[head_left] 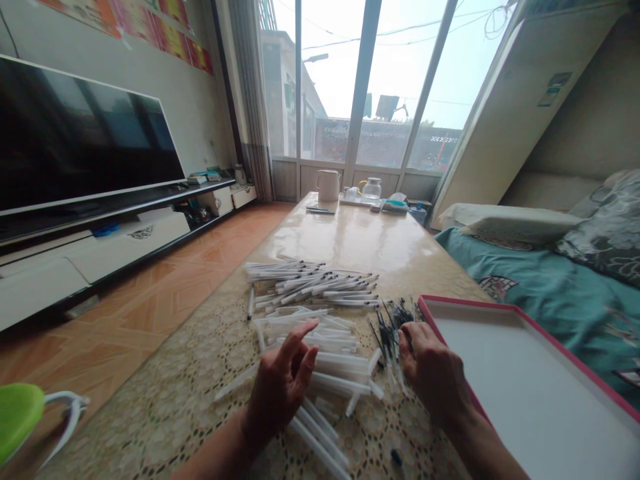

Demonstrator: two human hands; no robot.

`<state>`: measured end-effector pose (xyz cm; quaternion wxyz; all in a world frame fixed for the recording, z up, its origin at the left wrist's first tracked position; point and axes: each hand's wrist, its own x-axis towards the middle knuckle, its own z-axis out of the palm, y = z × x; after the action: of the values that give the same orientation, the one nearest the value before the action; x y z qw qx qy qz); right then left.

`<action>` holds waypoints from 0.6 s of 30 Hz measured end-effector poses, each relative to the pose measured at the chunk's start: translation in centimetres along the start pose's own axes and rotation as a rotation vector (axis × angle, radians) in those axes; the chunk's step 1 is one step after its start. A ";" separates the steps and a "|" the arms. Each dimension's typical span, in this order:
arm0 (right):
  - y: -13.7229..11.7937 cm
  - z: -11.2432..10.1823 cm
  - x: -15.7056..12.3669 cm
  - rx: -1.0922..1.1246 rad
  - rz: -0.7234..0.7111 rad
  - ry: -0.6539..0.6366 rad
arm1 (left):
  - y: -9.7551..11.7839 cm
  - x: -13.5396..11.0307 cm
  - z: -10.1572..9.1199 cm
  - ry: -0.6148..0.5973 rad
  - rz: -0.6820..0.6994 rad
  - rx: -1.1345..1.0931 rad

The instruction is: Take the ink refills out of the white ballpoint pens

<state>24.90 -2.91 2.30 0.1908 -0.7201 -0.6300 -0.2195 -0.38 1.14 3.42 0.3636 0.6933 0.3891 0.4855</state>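
Note:
My left hand (pixel 286 373) hovers over a heap of clear, empty pen barrels (pixel 335 341), index finger stretched out and thumb apart, with nothing visible in it. My right hand (pixel 434 367) is at a pile of thin black-tipped pen refills (pixel 387 330), its fingers curled and bent down among them. Whether a refill is between those fingertips is hidden. Beyond the clear barrels lies a stack of white pens with dark tips (pixel 313 283). More clear barrels (pixel 320 440) lie loose nearer to me. A small black cap-like piece (pixel 397 457) rests at the front.
A shallow white box with a pink rim (pixel 515 308) stands right of the refills. On the far end of the patterned table (pixel 200 373) are a white jug (pixel 327 185), a glass pot (pixel 371 191) and a tissue pack (pixel 395 204). A green-seated stool (pixel 20 417) is at the left.

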 end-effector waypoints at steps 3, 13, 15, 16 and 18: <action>-0.1 -0.1 0.0 -0.002 -0.011 -0.001 | -0.2 0.1 0.0 -0.008 0.037 0.039; -0.5 -0.4 0.1 0.005 -0.037 -0.045 | -0.3 0.0 0.1 -0.064 0.124 0.150; -0.4 -0.5 0.0 0.006 -0.048 -0.055 | -0.2 0.0 0.1 -0.044 0.118 0.147; -0.4 -0.5 0.0 0.007 -0.052 -0.060 | -0.2 0.0 0.2 -0.037 0.116 0.143; -0.3 -0.4 0.0 0.011 -0.055 -0.066 | -0.2 0.0 0.2 -0.036 0.117 0.140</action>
<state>24.54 -3.13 2.63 0.1677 -0.7083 -0.6567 -0.1974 -0.20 1.24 3.18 0.2922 0.7471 0.3742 0.4652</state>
